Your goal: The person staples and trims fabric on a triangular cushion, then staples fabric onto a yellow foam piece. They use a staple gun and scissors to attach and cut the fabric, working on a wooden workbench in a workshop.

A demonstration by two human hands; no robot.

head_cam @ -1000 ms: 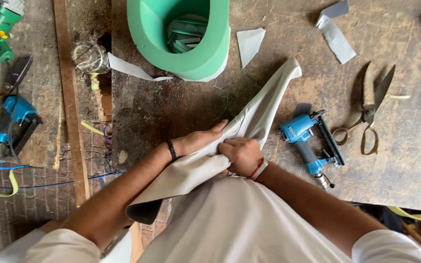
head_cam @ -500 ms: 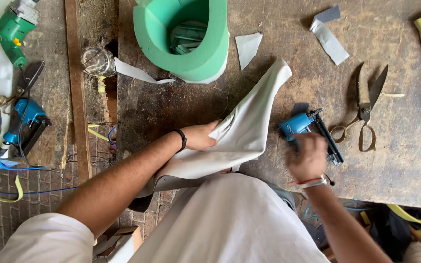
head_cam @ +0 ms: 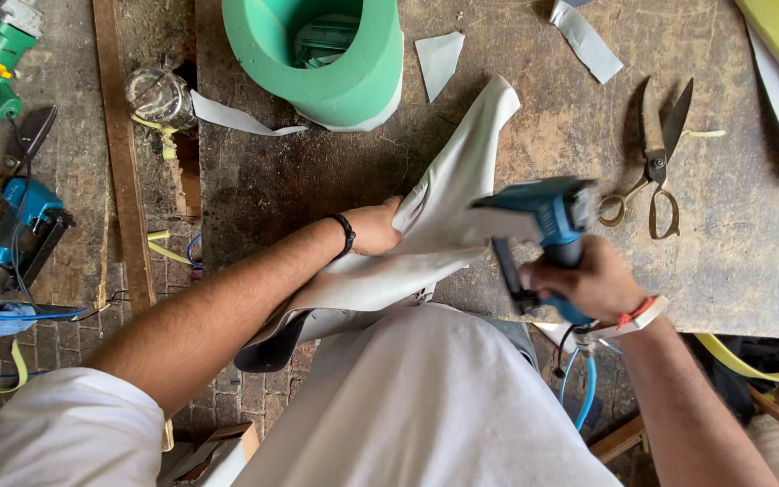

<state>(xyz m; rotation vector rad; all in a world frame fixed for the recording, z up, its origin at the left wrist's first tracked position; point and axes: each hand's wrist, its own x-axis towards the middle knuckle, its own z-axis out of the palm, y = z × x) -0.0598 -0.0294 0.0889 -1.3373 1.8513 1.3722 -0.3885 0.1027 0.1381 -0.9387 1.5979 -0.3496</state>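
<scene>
Head view, right grip: the right hand (head_cam: 592,284) is wrapped tight round the handle of a blue staple gun (head_cam: 538,221), lifted off the bench with its nose turned toward the fabric, likely so it can be brought to the edge.
Left grip: the left hand (head_cam: 376,227) presses and pinches the pale fabric sheet (head_cam: 426,243), holding it taut over the bench edge.
Fabric: draped from the workbench (head_cam: 750,243) down to the person's lap.
Hose: a blue air line (head_cam: 585,392) hangs below the gun.
Nearby: scissors (head_cam: 655,162) lie within reach on the right; a green foam ring (head_cam: 335,59) sits beyond the fabric.
</scene>
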